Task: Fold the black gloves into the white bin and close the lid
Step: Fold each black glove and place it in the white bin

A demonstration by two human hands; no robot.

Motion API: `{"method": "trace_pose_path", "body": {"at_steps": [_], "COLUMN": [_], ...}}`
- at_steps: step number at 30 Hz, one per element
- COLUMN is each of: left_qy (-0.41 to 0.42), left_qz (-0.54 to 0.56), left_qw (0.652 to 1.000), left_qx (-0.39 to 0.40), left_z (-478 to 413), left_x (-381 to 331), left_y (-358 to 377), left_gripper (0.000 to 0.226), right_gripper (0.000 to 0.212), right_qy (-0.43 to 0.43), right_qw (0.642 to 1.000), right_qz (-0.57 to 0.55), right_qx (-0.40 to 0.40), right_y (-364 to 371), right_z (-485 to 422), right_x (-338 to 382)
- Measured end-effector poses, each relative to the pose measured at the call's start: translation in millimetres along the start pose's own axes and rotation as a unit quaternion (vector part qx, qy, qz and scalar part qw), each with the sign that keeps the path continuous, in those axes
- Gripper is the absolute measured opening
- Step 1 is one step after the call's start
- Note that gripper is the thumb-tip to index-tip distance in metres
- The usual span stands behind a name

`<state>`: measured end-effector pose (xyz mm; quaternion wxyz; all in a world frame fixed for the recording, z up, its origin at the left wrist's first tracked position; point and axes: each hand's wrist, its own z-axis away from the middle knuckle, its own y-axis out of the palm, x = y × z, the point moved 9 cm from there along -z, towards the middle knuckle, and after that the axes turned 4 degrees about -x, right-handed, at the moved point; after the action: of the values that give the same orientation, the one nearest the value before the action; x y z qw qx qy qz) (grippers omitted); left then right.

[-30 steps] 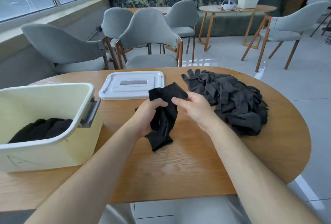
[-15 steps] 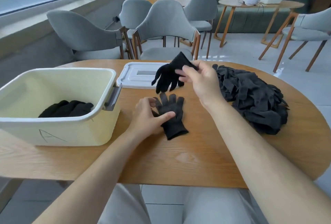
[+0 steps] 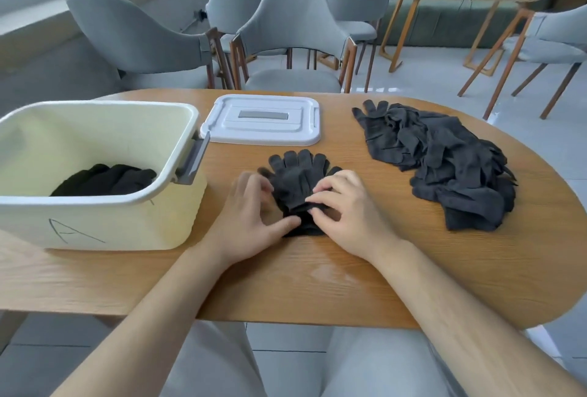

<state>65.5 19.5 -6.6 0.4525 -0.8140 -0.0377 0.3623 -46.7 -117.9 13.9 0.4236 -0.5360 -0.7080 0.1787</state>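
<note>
As both hands (image 3: 251,218) (image 3: 346,215) pinch gloves (image 3: 295,180), lid (image 3: 260,120) off

Grey chairs (image 3: 295,31) stand behind the oval wooden table (image 3: 349,285)

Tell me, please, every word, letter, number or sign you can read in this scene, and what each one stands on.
"A": one handwritten letter on the front wall of the white bin, near its lower left corner.
The grey strip on the lid: no lettering can be made out.
The black gloves: no label or print shows.
Nothing else in view carries readable text.
</note>
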Motion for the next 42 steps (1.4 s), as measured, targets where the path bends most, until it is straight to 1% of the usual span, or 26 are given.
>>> {"method": "trace_pose_path", "body": {"at_steps": [4, 8, 12, 16, 18, 21, 23, 24, 25, 26, 27, 28, 29, 30, 34, 39, 42], "left_qy": [0.038, 0.034, 0.046, 0.074, 0.101, 0.119, 0.086, 0.053, 0.015, -0.026, -0.063, -0.082, -0.082, -0.078, -0.07, -0.089, -0.089], "left_qz": [0.005, -0.002, 0.004, -0.001, -0.008, 0.012, 0.054, 0.068, 0.058, 0.026, -0.018, -0.053, -0.071, -0.071, -0.036, 0.08, 0.123], "left_qw": [0.999, 0.999, 0.999, 0.997, 0.995, 0.993, 0.995, 0.996, 0.997, 0.997, 0.996, 0.994, 0.993, 0.994, 0.995, 0.988, 0.984], "left_qx": [0.012, 0.011, 0.007, -0.004, -0.002, 0.003, -0.011, -0.033, -0.055, -0.065, -0.057, -0.043, -0.034, -0.033, -0.056, -0.097, -0.096], "left_z": [14, 11, 15, 15, 15, 18, 16, 13, 8, 3, -2, -7, -12, -16, -21, -29, -41], "left_x": [-9, -12, -17, -22, -25, -29, -26, -20, -11, 0, 10, 16, 19, 19, 17, 14, 8], "left_y": [1, 1, 0, -3, -2, -2, -7, -11, -14, -15, -12, -8, -5, -3, -6, -17, -16], "left_gripper": [0.053, 0.049, 0.044, 0.033, 0.026, 0.025, 0.02, 0.016, 0.013, 0.017, 0.028, 0.038, 0.042, 0.041, 0.029, 0.019, 0.015], "right_gripper": [0.015, 0.016, 0.025, 0.026, 0.026, 0.02, 0.022, 0.021, 0.019, 0.018, 0.018, 0.018, 0.018, 0.019, 0.016, 0.015, 0.016], "right_qy": [-0.049, -0.07, -0.055, -0.018, -0.013, -0.009, 0.024, 0.039, 0.046, 0.047, 0.046, 0.045, 0.044, 0.044, 0.034, 0.025, 0.03], "right_qw": [0.999, 0.997, 0.996, 0.995, 0.995, 0.997, 0.997, 0.996, 0.995, 0.994, 0.994, 0.994, 0.993, 0.993, 0.994, 0.994, 0.994], "right_qz": [0.006, -0.002, -0.011, -0.022, -0.023, -0.03, -0.04, -0.04, -0.039, -0.037, -0.039, -0.042, -0.046, -0.05, -0.054, -0.052, -0.054], "right_qx": [-0.009, 0.015, 0.071, 0.097, 0.1, 0.069, 0.068, 0.076, 0.083, 0.088, 0.092, 0.094, 0.095, 0.096, 0.093, 0.089, 0.085], "right_y": [-1, 2, 9, 13, 13, 9, 9, 11, 13, 14, 15, 14, 14, 13, 13, 14, 13], "right_z": [2, 4, 9, 10, 10, 9, 8, 8, 8, 9, 8, 8, 8, 8, 7, 5, 6], "right_x": [14, 22, 24, 16, 15, 14, 7, 4, 3, 3, 4, 5, 6, 6, 7, 8, 6]}}
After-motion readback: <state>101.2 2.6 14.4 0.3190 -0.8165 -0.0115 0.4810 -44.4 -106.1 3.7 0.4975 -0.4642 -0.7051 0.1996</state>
